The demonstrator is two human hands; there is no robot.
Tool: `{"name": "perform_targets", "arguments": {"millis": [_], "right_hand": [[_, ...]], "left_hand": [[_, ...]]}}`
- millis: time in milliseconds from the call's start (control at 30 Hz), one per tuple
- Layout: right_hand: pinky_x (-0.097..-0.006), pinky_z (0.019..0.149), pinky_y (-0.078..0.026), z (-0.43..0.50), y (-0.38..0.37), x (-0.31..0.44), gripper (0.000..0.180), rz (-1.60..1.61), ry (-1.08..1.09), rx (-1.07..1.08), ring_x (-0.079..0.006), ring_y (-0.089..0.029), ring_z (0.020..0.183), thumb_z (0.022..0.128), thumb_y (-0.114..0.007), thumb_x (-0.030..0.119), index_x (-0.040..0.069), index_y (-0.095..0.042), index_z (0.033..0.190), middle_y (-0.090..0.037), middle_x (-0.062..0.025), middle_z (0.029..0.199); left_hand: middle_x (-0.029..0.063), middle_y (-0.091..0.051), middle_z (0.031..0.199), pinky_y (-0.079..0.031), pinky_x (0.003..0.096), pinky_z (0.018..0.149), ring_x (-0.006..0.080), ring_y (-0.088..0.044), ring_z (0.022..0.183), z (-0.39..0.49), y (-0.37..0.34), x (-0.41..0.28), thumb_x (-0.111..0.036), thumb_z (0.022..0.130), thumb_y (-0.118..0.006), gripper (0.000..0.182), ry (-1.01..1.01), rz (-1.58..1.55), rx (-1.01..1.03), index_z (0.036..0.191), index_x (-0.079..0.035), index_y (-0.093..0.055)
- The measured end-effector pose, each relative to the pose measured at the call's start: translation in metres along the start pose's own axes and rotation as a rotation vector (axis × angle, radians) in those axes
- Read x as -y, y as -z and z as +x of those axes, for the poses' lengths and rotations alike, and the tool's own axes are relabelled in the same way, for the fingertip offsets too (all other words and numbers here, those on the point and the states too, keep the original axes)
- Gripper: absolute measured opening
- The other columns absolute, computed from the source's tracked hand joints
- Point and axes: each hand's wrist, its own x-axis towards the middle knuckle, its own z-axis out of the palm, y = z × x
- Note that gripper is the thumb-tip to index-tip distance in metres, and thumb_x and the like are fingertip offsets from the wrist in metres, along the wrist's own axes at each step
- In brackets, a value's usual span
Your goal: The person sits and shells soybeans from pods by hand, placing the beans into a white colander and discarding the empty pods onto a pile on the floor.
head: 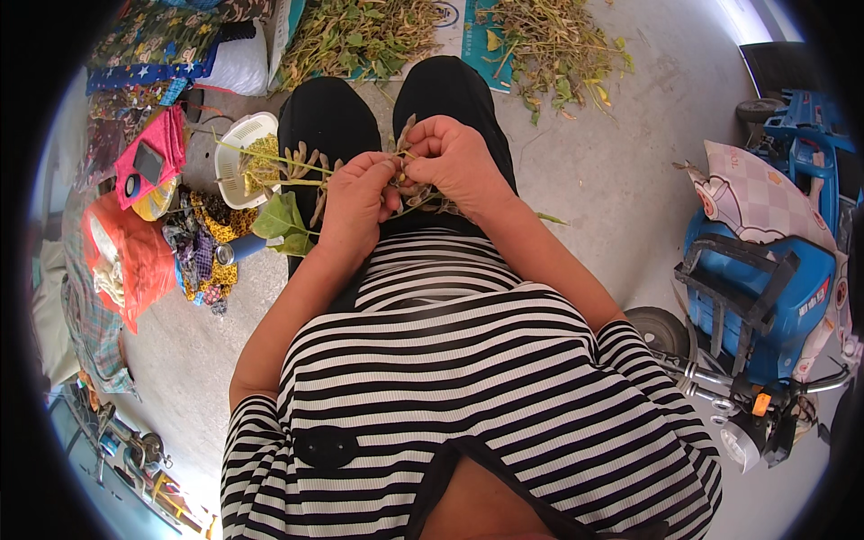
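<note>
Both my hands meet over my lap, on a bean plant stalk with dry brown pods (297, 165). My left hand (358, 196) pinches the stalks, which stick out to its left along with a green leaf (280, 217). Close beside it, my right hand (451, 158) has thumb and fingertips closed on a pod, with more brown pods showing beneath the palm. The exact grip between the fingertips is partly hidden. Just left of my knees, a white plastic basket (227, 165) holds shelled yellow-green beans (262, 158).
Heaps of dried bean plants (364, 40) (560, 47) lie on sheets beyond my knees. At left are a blue bottle (243, 248), a red plastic bag (145, 253), and a phone (148, 163) on pink cloth. A blue three-wheeled vehicle (763, 290) stands at right.
</note>
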Motion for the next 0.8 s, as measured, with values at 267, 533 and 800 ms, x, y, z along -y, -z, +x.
{"name": "perform_targets", "arguments": {"millis": [267,533,800], "right_hand": [[-0.0231,0.065,-0.051,-0.0020,0.0000,-0.0012,0.029,-0.046,0.041,0.002,-0.0101,-0.060,0.073,0.074,-0.063,-0.006,-0.003,-0.054,0.101,-0.063,-0.0075,0.084],[-0.0210,0.064,-0.049,-0.0015,-0.0004,-0.0029,0.029,-0.096,0.031,0.023,-0.0082,-0.059,0.072,0.072,-0.064,-0.005,-0.003,-0.056,0.100,-0.063,-0.0056,0.082],[-0.0218,0.064,-0.050,-0.0025,-0.0009,-0.0015,0.029,-0.048,0.018,0.013,-0.0091,-0.060,0.072,0.071,-0.063,-0.006,-0.003,-0.056,0.100,-0.063,-0.0064,0.083]], "left_hand": [[0.0032,-0.058,0.073,-0.029,0.0187,0.040,0.0074,-0.047,0.050,0.0004,-0.0003,-0.0017,-0.010,0.087,-0.049,0.009,0.026,-0.024,-0.017,0.084,-0.006,-0.057],[0.0028,-0.054,0.075,-0.030,0.0210,0.042,0.0108,-0.048,0.055,0.0055,0.0083,-0.0004,-0.009,0.081,-0.046,0.008,0.143,-0.129,0.028,0.079,-0.006,-0.053],[0.0033,-0.053,0.077,-0.030,0.0207,0.042,0.0108,-0.047,0.057,0.0063,0.0078,-0.0012,-0.007,0.078,-0.045,0.008,0.200,-0.177,0.008,0.080,-0.006,-0.053]]}}
